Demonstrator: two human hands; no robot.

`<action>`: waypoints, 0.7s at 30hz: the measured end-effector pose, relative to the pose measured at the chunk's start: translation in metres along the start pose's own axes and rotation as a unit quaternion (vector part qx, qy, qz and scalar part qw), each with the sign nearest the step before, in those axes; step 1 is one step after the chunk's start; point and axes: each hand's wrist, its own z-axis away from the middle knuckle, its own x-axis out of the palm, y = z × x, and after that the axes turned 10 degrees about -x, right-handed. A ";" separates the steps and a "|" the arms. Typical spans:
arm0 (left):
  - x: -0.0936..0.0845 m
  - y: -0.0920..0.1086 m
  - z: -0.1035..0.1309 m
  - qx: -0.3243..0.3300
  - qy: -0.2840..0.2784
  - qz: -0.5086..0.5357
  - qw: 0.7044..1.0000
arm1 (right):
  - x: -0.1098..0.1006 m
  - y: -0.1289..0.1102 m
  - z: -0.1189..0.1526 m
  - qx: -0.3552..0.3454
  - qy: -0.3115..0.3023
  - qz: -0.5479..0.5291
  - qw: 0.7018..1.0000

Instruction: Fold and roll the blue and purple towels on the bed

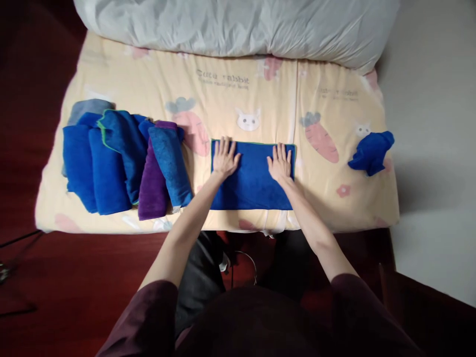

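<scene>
A blue towel with a thin green edge lies flat as a rectangle on the bed, in front of me. My left hand rests palm down on its upper left corner, fingers spread. On the upper right part of the same towel, my right hand is also laid flat with its fingers apart. Neither hand grips anything. To the left sits a row of folded or rolled towels, among them a purple towel and a lighter blue towel. A crumpled blue cloth lies far to the right.
The bed has a pale yellow rabbit-and-carrot sheet. A bulky white quilt runs along its far side. A grey-white wall stands at the right. Dark red floor shows below, with a black cable at the left.
</scene>
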 end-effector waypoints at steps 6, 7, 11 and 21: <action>0.018 0.012 0.034 0.006 0.001 0.006 1.000 | 0.009 -0.003 0.041 -0.010 -0.023 0.009 1.000; 0.016 0.006 0.033 -0.010 0.011 0.009 1.000 | 0.006 0.008 0.044 0.012 -0.016 0.014 1.000; 0.005 -0.010 0.057 -0.046 0.038 0.034 0.998 | -0.007 0.029 0.060 0.051 0.003 0.030 0.998; -0.009 -0.050 0.275 -0.102 0.110 0.115 0.982 | 0.004 0.025 0.233 0.126 0.228 -0.181 0.948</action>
